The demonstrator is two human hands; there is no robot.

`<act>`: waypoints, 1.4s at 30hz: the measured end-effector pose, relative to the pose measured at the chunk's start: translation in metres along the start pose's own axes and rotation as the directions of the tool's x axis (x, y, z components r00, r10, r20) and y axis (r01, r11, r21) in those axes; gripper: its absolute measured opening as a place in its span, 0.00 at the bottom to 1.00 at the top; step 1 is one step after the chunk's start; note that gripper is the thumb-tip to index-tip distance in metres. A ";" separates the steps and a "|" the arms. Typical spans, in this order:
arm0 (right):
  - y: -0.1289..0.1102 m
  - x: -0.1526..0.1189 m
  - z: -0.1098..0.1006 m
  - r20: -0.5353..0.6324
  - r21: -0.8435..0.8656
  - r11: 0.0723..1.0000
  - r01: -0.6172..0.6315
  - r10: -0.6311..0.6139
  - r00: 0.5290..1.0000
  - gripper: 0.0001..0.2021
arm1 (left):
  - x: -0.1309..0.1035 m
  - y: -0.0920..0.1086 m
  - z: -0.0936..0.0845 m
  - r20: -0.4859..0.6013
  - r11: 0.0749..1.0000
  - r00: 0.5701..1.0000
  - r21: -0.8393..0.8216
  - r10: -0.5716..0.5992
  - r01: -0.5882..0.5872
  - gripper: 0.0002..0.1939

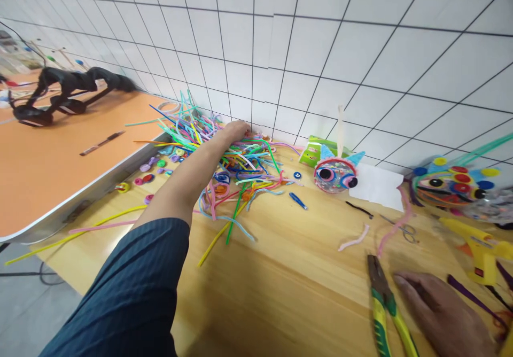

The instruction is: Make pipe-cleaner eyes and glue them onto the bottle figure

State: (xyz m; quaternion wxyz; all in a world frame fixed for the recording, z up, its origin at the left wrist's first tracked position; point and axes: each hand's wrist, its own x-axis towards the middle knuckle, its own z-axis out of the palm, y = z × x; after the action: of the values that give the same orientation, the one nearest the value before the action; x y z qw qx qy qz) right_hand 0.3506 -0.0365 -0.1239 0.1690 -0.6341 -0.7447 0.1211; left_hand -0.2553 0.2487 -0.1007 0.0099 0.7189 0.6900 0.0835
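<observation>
My left arm stretches across the table to a big tangle of coloured pipe cleaners point(248, 162) against the wall. My left hand point(239, 129) is at the back of this pile; its fingers are mostly hidden, so their grip cannot be made out. My right hand point(441, 309) rests on the wood at the lower right, fingers curled in, nothing visible in them. Just left of it lie pliers point(380, 298) with green and yellow handles. A pink pipe cleaner point(396, 226) runs behind the pliers' jaws, near small scissors point(406, 234).
A round googly-eyed face point(335, 175) with blue ears stands by the wall near white paper point(379, 186). Farther right are a second decorated face point(452, 186) and a yellow glue gun point(476, 247). Blue tweezers point(298, 201) lie mid-table. An orange table point(80, 186) adjoins at left, bearing black headgear point(72, 92).
</observation>
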 end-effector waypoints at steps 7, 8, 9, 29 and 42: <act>0.006 -0.003 0.000 -0.030 -0.011 0.999 0.046 -0.046 0.998 0.19 | 0.001 -0.003 -0.005 0.002 0.999 0.999 0.015 -0.052 0.052 0.11; 0.007 -0.003 0.001 -0.030 -0.015 0.998 0.053 -0.053 0.998 0.19 | -0.001 -0.004 -0.008 -0.011 0.998 0.998 0.008 -0.059 0.059 0.12; 0.008 -0.003 0.001 -0.027 -0.020 0.998 0.058 -0.059 0.998 0.19 | -0.003 -0.005 -0.013 -0.034 0.998 0.997 0.000 -0.065 0.065 0.13; 0.008 -0.001 0.008 -0.095 -0.071 0.991 0.111 -0.117 0.989 0.23 | -0.132 0.026 -0.011 -0.130 0.978 0.970 0.009 0.207 -0.207 0.16; 0.001 0.001 0.008 -0.095 -0.037 0.997 0.067 -0.070 0.993 0.22 | -0.165 0.021 0.002 -0.196 0.948 0.942 -0.114 0.272 -0.297 0.14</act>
State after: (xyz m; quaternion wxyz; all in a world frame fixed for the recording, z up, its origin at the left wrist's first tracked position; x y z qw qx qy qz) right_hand 0.3476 -0.0354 -0.1317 0.1979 -0.6161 -0.7590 0.0720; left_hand -0.2402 0.0836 -0.1179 -0.0126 0.7983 0.5690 0.1970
